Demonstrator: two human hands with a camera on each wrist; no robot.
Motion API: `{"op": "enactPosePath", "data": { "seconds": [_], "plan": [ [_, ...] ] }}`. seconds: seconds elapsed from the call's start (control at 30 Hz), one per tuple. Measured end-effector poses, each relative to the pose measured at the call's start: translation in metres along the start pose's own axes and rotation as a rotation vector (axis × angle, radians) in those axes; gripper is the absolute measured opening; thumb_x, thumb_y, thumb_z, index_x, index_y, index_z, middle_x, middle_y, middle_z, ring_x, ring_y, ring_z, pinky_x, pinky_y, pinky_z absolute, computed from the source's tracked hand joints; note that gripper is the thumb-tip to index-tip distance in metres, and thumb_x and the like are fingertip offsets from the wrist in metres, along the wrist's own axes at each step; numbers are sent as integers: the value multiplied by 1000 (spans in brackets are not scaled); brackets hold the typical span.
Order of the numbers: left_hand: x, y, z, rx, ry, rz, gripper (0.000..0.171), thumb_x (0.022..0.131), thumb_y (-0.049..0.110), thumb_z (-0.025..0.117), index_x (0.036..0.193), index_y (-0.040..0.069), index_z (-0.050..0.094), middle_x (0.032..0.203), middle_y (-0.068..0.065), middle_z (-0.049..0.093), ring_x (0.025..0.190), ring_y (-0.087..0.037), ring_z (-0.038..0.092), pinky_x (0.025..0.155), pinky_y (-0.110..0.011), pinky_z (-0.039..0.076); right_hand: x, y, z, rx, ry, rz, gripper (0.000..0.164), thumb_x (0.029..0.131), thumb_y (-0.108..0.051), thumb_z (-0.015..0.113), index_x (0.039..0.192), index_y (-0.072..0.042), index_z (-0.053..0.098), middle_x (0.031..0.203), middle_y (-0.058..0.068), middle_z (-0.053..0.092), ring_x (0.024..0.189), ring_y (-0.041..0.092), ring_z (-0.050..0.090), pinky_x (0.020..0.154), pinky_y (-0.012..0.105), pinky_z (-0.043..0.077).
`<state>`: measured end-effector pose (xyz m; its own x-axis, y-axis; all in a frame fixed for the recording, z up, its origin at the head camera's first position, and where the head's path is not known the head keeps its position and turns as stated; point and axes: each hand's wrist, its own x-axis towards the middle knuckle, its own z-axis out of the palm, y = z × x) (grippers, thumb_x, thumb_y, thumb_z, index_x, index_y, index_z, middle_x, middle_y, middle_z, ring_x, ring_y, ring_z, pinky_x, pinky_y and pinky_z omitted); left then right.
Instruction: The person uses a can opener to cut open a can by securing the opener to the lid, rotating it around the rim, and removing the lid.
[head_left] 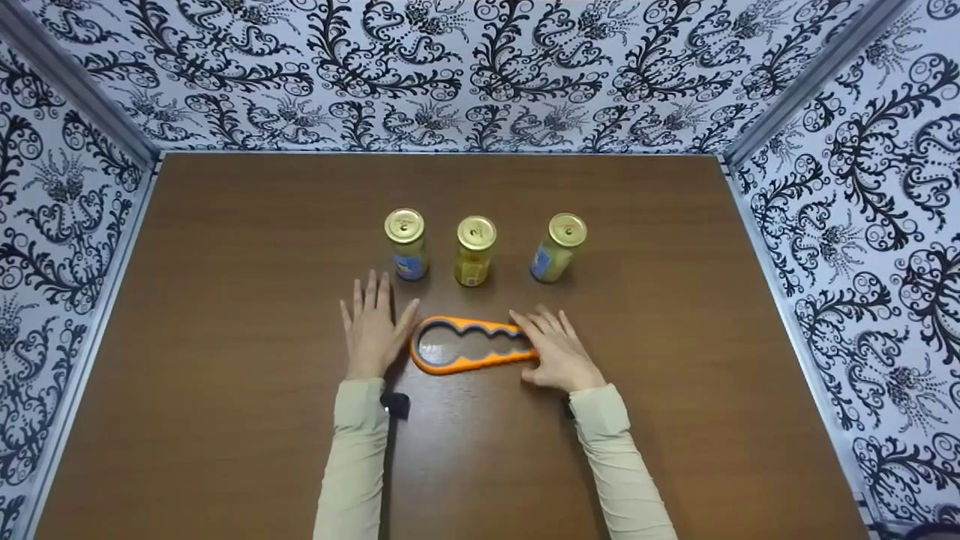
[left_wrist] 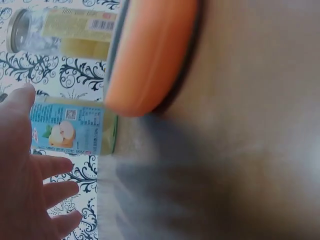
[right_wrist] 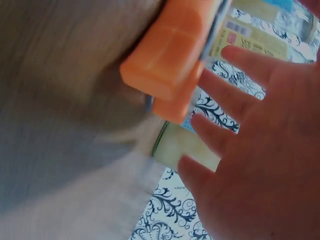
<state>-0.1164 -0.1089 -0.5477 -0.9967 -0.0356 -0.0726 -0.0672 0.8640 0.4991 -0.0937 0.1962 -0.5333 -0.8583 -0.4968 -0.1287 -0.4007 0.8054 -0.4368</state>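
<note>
An orange jar opener (head_left: 466, 365) with a grey scalloped inner edge lies on the table between the two hands. Beside its rounded end is the left hand (head_left: 371, 334), palm down with fingers spread. The right hand (head_left: 559, 351) reaches over the handle ends, its fingers extended; in the right wrist view they appear beside the orange handles (right_wrist: 165, 55) without curling round them. Beyond the hands stand three glass jars with gold lids: a left jar (head_left: 407, 244), a middle jar (head_left: 473, 259) and a right jar (head_left: 555, 251). One blue label (left_wrist: 65, 129) pictures fruit.
The brown wooden table (head_left: 247, 262) is bordered by pale metal edging. White panels with black scrollwork (head_left: 480, 75) rise at the back and both sides. A small black device (head_left: 395, 406) sits at the left wrist.
</note>
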Motion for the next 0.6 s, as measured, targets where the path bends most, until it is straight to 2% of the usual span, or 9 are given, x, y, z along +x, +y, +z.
{"op": "enactPosePath", "data": {
  "seconds": [0.13, 0.23, 0.37, 0.5, 0.6],
  "plan": [
    [11, 3, -6, 6, -18, 13, 84, 95, 63, 38, 153, 5, 20, 158, -15, 15, 144, -37, 6, 112, -58, 3, 4, -1, 3, -18, 7, -1, 87, 71, -14, 79, 148, -8, 38, 127, 17, 52, 122, 35, 45, 113, 51, 16],
    [20, 4, -9, -15, -21, 19, 87, 94, 63, 40, 153, 4, 19, 158, -16, 15, 144, -38, 8, 112, -58, 5, 6, -2, 3, -53, 17, 9, 81, 72, -11, 79, 143, -3, 43, 119, 16, 54, 115, 37, 49, 109, 50, 27],
    [32, 3, -12, -80, -5, 30, 90, 92, 63, 47, 153, 2, 19, 157, -19, 18, 142, -41, 12, 112, -58, 9, 10, -3, 2, -122, 2, 11, 76, 74, -12, 79, 141, 0, 45, 118, 16, 54, 109, 35, 50, 98, 48, 38],
    [42, 4, -12, -197, 45, 56, 93, 87, 53, 64, 151, -1, 24, 152, -26, 25, 139, -45, 19, 112, -55, 14, 14, -4, -2, -213, -46, -19, 76, 75, -15, 80, 141, 0, 45, 117, 16, 53, 104, 32, 51, 91, 46, 43],
    [48, 4, -11, -304, 136, 92, 89, 82, 36, 77, 146, -5, 32, 144, -29, 38, 134, -45, 32, 111, -51, 23, 17, -4, -5, -250, -82, -47, 69, 75, -16, 78, 136, 1, 50, 113, 17, 53, 101, 32, 51, 88, 46, 44]
  ]
}}
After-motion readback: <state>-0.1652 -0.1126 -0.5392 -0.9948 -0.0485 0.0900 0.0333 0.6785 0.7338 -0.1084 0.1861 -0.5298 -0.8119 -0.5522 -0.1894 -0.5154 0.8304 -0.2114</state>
